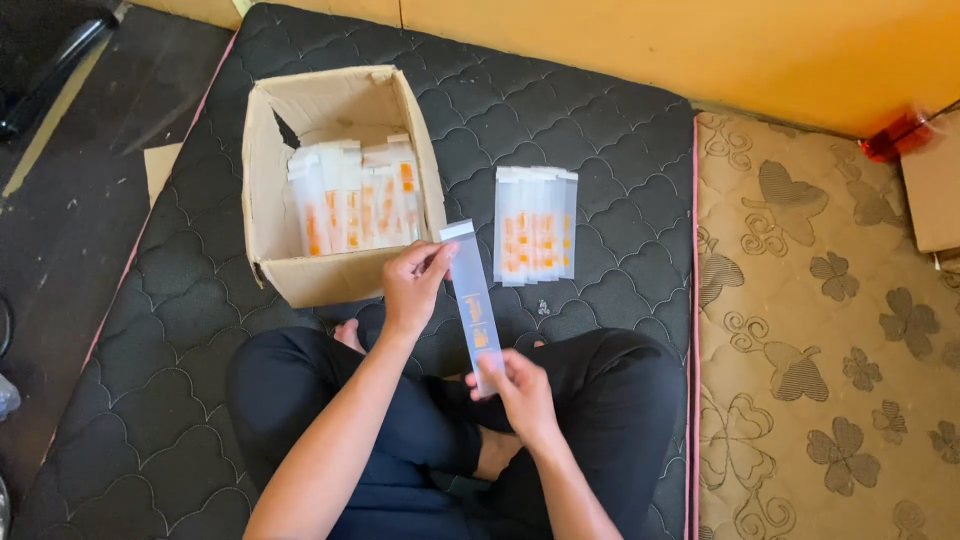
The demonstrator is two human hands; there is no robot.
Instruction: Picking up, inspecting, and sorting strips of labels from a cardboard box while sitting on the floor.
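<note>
I sit cross-legged on a black quilted mattress (600, 130). Both hands hold one long clear plastic sleeve (472, 300) with orange print, held lengthwise away from me. My left hand (412, 285) pinches its far upper part, near the white flap end. My right hand (520, 390) grips its near lower end. A fanned stack of the same sleeves (535, 225) lies flat on the mattress just right of the held one. An open cardboard box (325, 280) to the left holds several more sleeves (355, 205) standing upright.
A brown flower-patterned mat (830, 330) borders the mattress on the right. An orange wall (700, 45) runs along the back, with a red object (893, 135) and a cardboard piece (935, 190) at far right. Dark floor (60, 220) lies to the left.
</note>
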